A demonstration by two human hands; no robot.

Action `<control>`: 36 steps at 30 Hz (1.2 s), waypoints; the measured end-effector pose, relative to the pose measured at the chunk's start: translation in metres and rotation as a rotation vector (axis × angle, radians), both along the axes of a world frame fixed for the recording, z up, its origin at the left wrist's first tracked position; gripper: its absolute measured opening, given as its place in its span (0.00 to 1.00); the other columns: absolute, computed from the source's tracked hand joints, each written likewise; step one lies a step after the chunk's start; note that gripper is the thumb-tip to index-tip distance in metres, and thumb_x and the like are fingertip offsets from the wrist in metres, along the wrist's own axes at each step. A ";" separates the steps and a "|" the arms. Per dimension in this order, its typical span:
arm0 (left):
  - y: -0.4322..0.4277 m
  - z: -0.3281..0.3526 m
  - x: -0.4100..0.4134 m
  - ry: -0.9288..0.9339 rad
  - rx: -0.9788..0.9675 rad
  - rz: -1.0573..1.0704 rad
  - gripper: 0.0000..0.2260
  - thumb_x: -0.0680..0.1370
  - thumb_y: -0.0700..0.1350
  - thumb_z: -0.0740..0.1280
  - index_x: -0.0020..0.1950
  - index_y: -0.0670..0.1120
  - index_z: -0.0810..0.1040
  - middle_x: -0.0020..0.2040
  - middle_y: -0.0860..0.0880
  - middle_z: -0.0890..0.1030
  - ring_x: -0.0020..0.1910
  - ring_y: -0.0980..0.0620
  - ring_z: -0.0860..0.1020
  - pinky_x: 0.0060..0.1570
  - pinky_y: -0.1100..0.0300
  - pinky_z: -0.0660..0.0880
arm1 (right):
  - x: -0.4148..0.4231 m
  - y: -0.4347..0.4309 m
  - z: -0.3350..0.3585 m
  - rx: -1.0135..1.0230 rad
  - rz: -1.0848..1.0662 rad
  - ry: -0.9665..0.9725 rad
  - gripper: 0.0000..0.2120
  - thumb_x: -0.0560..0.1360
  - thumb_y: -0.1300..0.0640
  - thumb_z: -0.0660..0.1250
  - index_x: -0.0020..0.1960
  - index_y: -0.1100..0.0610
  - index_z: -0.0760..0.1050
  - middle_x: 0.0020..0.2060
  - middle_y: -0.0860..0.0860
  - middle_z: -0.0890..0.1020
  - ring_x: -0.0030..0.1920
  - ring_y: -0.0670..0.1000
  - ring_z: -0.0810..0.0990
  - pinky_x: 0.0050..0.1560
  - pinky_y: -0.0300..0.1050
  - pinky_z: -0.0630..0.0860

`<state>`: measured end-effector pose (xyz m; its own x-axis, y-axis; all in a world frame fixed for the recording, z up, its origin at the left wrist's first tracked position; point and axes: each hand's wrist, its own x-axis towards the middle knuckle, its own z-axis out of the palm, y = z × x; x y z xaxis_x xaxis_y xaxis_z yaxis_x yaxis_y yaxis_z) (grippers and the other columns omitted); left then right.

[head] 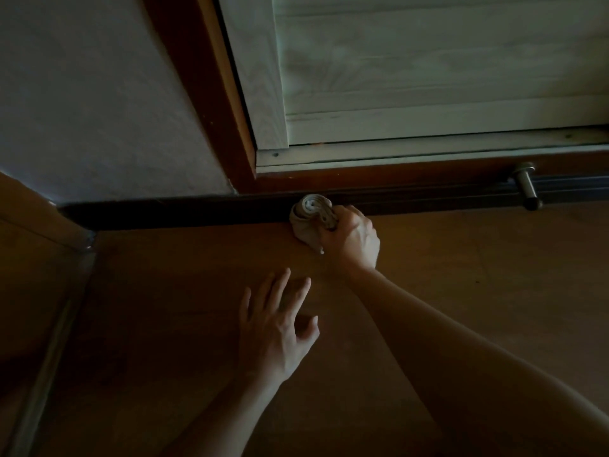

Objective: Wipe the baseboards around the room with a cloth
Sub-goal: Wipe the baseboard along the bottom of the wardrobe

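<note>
A dark wooden baseboard (171, 212) runs along the foot of the wall and under a pale door. My right hand (351, 237) grips a bunched grey cloth (308, 219) and holds it against the baseboard, just right of the door frame's foot. My left hand (280, 328) lies nearer to me with its fingers spread and straight, low over the wooden floor and holding nothing; whether it touches the floor I cannot tell.
A brown door frame (227, 103) rises beside the pale panelled door (428, 67). A metal door stopper (527, 186) sticks out from the baseboard at the right. A wooden panel with a metal strip (49, 351) stands at the left. The room is dim.
</note>
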<state>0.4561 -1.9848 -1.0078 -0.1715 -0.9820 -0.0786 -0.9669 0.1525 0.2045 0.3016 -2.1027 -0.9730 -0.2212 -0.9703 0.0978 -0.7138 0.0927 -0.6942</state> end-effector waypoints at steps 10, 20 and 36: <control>-0.005 -0.002 0.001 -0.063 -0.001 -0.011 0.29 0.76 0.68 0.53 0.76 0.63 0.66 0.78 0.51 0.66 0.76 0.47 0.65 0.72 0.39 0.63 | -0.067 0.011 -0.012 0.039 -0.315 0.043 0.11 0.75 0.48 0.69 0.51 0.55 0.79 0.49 0.52 0.80 0.52 0.57 0.79 0.49 0.57 0.78; -0.008 -0.002 -0.001 -0.073 0.017 -0.015 0.30 0.76 0.69 0.50 0.77 0.64 0.62 0.80 0.52 0.63 0.77 0.48 0.63 0.74 0.40 0.59 | -0.062 0.010 -0.010 0.022 -0.297 0.035 0.11 0.75 0.50 0.70 0.52 0.56 0.80 0.47 0.51 0.79 0.50 0.56 0.79 0.48 0.57 0.79; -0.010 -0.006 0.001 -0.090 0.054 -0.025 0.31 0.75 0.71 0.44 0.79 0.67 0.49 0.82 0.55 0.52 0.80 0.50 0.52 0.76 0.42 0.50 | -0.074 0.012 -0.011 0.012 -0.287 0.046 0.14 0.76 0.47 0.69 0.55 0.55 0.80 0.51 0.51 0.80 0.51 0.55 0.78 0.46 0.50 0.74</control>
